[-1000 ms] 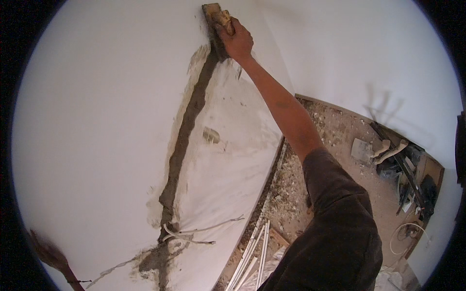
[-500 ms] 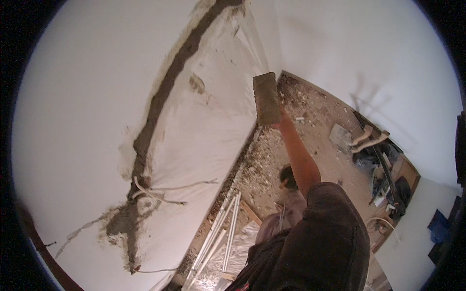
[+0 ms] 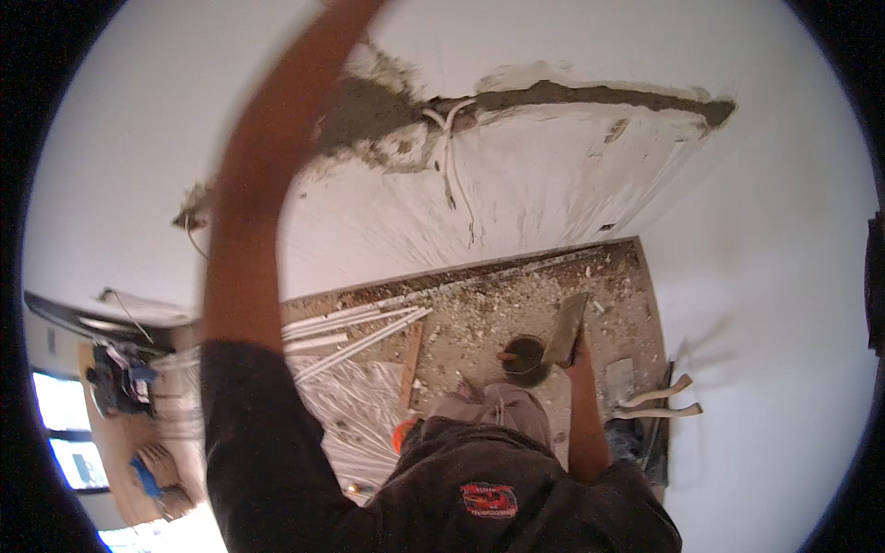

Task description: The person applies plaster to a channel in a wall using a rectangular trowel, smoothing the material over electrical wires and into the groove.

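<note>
White wall (image 3: 138,166), lettered emblem (image 3: 489,499) on dark shirt (image 3: 415,507), right fingers (image 3: 579,357) gripping float (image 3: 564,332), left fingers unseen, state unclear

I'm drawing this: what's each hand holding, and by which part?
The right hand holds a flat float; exactly where is hidden behind it. The left hand is out of view: can't tell.

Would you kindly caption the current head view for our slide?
Right hand holding a float near a dark bucket, beside a grey-streaked wall.

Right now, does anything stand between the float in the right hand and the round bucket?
Nothing visible does: the float, in the right hand, appears right beside the bucket; a wooden handle shows at the bucket's opposite side.
</note>
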`<state>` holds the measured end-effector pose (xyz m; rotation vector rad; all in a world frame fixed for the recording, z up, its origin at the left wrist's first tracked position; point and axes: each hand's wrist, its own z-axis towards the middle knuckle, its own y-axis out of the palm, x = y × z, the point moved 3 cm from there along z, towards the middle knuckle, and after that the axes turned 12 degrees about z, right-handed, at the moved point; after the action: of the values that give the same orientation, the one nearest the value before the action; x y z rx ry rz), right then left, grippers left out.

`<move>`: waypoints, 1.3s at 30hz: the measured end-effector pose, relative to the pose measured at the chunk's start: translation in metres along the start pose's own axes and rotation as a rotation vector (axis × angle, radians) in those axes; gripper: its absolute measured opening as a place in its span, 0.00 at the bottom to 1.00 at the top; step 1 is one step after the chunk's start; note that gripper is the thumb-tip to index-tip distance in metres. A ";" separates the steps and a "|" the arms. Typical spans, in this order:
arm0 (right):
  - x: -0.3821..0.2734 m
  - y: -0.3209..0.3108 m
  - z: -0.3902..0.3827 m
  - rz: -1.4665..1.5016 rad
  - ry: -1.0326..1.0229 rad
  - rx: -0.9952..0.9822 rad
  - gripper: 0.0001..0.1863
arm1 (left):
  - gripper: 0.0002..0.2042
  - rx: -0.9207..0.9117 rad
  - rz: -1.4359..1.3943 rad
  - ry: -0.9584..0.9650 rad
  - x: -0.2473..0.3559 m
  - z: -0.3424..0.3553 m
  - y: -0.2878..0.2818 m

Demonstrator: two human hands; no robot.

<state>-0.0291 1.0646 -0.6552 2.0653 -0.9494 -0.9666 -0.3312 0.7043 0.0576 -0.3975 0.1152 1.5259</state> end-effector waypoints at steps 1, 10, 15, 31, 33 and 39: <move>0.008 -0.004 -0.017 -0.037 0.014 0.021 0.24 | 0.22 -0.085 -0.223 -0.113 0.030 -0.060 -0.005; -0.014 -0.024 -0.112 0.079 0.407 0.066 0.24 | 0.24 -2.012 -0.385 -0.857 0.289 -0.817 -0.417; -0.155 -0.145 -0.123 -0.577 0.091 0.316 0.28 | 0.23 -2.267 0.229 -1.759 0.318 -0.869 -0.786; 0.067 -0.093 -0.004 -2.459 0.491 -0.451 0.27 | 0.34 -1.444 -0.062 -2.504 0.565 -0.756 -0.679; 0.174 -0.048 -0.045 -2.356 0.559 -0.811 0.28 | 0.38 -1.676 0.177 -2.578 0.627 -0.819 -0.719; 0.350 -0.047 -0.108 -2.505 0.490 -1.308 0.31 | 0.37 -1.800 -0.060 -2.544 0.672 -0.796 -0.714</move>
<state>0.2372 0.8307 -0.7582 0.9666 2.4696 -1.0551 0.5440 1.0871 -0.7679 0.4841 -3.1354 0.5501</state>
